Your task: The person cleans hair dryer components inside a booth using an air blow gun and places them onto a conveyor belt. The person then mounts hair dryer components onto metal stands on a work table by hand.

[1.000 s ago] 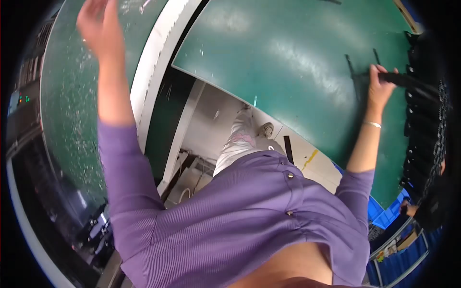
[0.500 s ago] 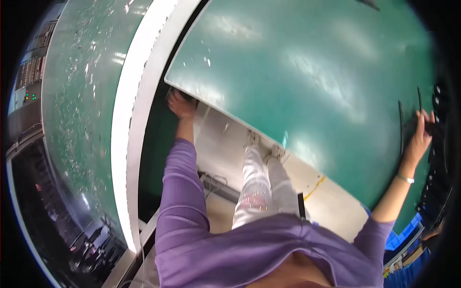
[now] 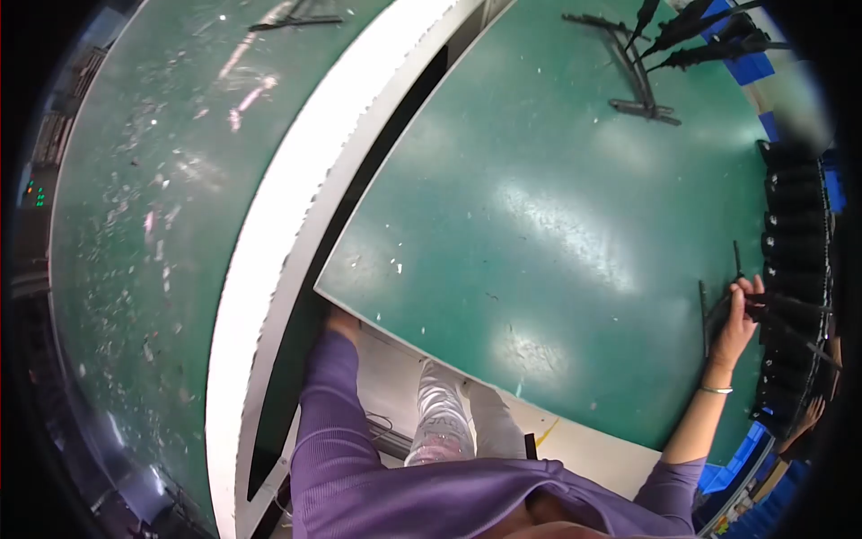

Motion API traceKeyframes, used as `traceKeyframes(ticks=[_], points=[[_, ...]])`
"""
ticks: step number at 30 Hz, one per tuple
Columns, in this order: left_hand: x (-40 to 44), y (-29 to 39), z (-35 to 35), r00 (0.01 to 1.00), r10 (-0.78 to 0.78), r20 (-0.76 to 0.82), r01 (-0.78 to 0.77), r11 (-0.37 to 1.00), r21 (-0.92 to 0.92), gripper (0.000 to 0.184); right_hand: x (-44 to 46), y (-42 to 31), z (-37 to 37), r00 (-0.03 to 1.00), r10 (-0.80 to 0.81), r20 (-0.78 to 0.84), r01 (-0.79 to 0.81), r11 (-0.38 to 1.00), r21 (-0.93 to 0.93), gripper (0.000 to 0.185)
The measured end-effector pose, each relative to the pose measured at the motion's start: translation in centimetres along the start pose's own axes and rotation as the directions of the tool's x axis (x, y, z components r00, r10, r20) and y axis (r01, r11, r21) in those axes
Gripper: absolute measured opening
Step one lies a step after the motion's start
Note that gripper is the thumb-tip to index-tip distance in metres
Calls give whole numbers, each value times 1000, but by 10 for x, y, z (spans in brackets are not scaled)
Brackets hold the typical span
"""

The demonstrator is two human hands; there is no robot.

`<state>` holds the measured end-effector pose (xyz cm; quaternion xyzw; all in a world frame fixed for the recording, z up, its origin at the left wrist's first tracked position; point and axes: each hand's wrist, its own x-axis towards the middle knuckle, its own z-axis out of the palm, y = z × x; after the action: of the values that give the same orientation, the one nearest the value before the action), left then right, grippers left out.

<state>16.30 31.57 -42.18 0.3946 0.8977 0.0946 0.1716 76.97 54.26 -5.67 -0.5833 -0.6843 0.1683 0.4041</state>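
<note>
My right hand [image 3: 736, 331] is at the right side of the green tabletop [image 3: 467, 180], fingers closed on a thin black branched part [image 3: 738, 259]. One slim black bar [image 3: 704, 310] of similar look lies just left of the hand; whether it belongs to the same part is unclear. Beyond the fingers, more dark prongs stretch right. My left hand [image 3: 344, 322] reaches beneath the table's near-left corner. Only its wrist side shows, and the table hides the fingers.
Black branched parts [image 3: 636, 76] lie at the far side. A row of black pieces [image 3: 795, 269] lines the right edge, with a blue bin [image 3: 741, 458] below. A bright white strip [image 3: 296, 189] separates the table from a littered green belt [image 3: 135, 225]. Another person's hand [image 3: 814, 411] shows at far right.
The view has tilted up, bringing the far black parts into sight. My left hand has slipped further under the table edge. My right hand stays beside the black pieces.
</note>
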Motion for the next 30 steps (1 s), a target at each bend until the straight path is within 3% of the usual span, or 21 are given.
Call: traceKeyframes(ticks=[3,4,5,6,8,10,12,14,15,18,19,21,22,24,26,27,28,30], points=[[-82,12,-6,972,62,-227,-127,949,-288,58,4,6,3,1000,-19,6,19,999,-45,47],[-113,23,-18,978,-18,-207,-76,896,-438,58,3,8,1,1000,-6,6,6,999,-31,47],[-137,72,-78,949,-291,118,281,617,-735,50,3,7,2,1000,5,-1,-5,1000,6,48],[-158,108,-121,776,-390,496,590,170,-789,43,3,8,1,1000,19,-7,-19,999,35,48],[-182,150,-150,791,-378,481,502,-48,-863,24,5,8,2,999,36,-12,-34,995,99,48],[-188,155,-165,847,-271,457,458,-64,-887,15,8,5,8,998,58,-40,-50,983,176,45],[-195,175,-179,863,-330,382,386,-55,-921,13,9,2,12,993,78,-89,-54,968,246,38],[-196,192,-177,849,-407,338,338,-74,-938,14,6,-12,11,990,107,-88,-68,929,365,43],[-188,190,-164,835,-428,347,303,-169,-938,14,6,-6,16,989,138,-59,-78,807,585,48],[-163,183,-143,717,-559,417,170,-440,-882,8,6,-8,14,987,155,-40,-106,819,565,51],[-167,174,-135,744,-536,400,140,-461,-876,8,7,-6,14,990,130,-59,-76,827,557,53],[-206,159,-136,767,-496,406,197,-421,-886,13,9,7,17,994,91,-60,-44,837,545,64],[-242,144,-132,898,-305,318,186,-391,-901,23,7,6,15,994,94,-63,-42,825,563,76],[-321,163,-167,834,-316,453,386,-253,-887,30,-1,-8,-6,994,8,-107,34,925,378,87],[-396,162,-187,904,-339,260,344,218,-913,12,-8,-3,-22,1000,22,-22,-5,832,555,91],[-424,174,-208,889,-375,262,399,356,-845,9,-14,6,-30,999,3,-48,21,862,506,92],[-446,177,-217,891,-423,163,366,458,-810,24,-23,3,-48,999,31,-15,-22,904,428,95],[-470,207,-263,903,-421,-82,274,713,-645,31,-42,10,-75,991,99,86,-126,896,425,99]])
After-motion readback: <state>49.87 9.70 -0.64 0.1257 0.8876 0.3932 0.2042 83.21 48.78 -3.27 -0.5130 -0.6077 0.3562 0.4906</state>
